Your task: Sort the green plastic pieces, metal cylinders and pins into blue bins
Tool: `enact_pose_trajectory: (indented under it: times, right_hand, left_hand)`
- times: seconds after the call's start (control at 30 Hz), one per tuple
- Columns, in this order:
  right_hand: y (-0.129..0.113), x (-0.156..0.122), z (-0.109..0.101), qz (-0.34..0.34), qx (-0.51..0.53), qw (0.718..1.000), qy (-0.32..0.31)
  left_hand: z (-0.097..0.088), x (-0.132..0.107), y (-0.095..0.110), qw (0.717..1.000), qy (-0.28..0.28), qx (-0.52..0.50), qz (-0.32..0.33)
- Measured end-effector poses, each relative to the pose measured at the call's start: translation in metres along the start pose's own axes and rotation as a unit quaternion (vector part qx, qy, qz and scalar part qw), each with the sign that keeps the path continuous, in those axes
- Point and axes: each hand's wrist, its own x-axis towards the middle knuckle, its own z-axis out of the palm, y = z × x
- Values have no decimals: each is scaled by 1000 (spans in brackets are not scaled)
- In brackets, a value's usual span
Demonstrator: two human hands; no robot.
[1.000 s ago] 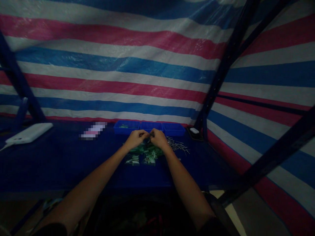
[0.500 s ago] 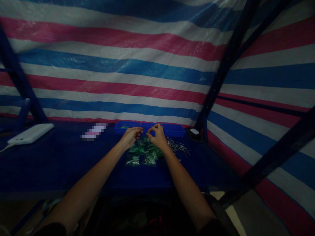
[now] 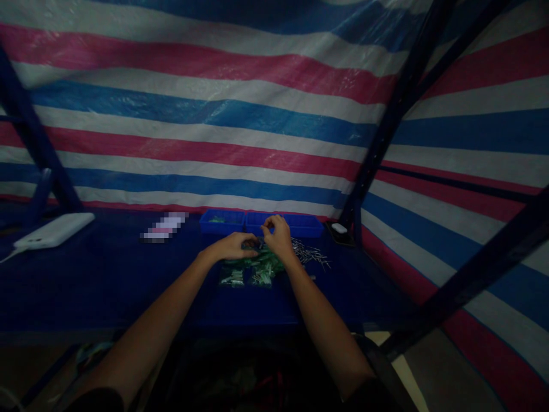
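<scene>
Lying heaped near curled hands (image 3: 278, 236), whose grip cannot be told, translucent packets (image 3: 262, 270) look green and glossy.

Both hands (image 3: 234, 246) are near green packets (image 3: 262, 268).

Dim light is reaching us from a source I can't see, glinting faintly along the creased, glossy red-white-and-blue striped plastic sheeting (image 3: 231, 114). Beneath the flat dark-blue tabletop (image 3: 107, 280), deep shadow is lying; small green plastic bags (image 3: 262, 267) are looking soft-edged, and coarse pixels are masking a pale rectangle (image 3: 163, 228).
</scene>
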Motion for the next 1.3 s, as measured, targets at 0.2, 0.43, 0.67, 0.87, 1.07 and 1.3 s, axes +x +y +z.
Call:
enact_pose_trajectory:
  times: [0.2,0.43,0.67,0.87,1.07,1.3]
  right_hand:
    - [-6,-1,-1,-12,9,1000,27]
    - [-20,-3,2,93,210,972,-46]
    - [-32,-3,11,216,420,881,-36]
    - [-31,-6,2,60,185,978,79]
    - [-31,-13,3,-28,80,996,2]
    - [-33,-9,8,34,142,989,-10]
  left_hand:
    - [0,4,-6,991,72,116,10]
    - [-10,2,16,929,360,73,49]
    - [-4,-2,38,899,404,103,131]
    - [-7,2,27,915,399,43,36]
    - [-14,7,14,909,330,-227,-115]
    - [-10,4,22,920,391,18,-29]
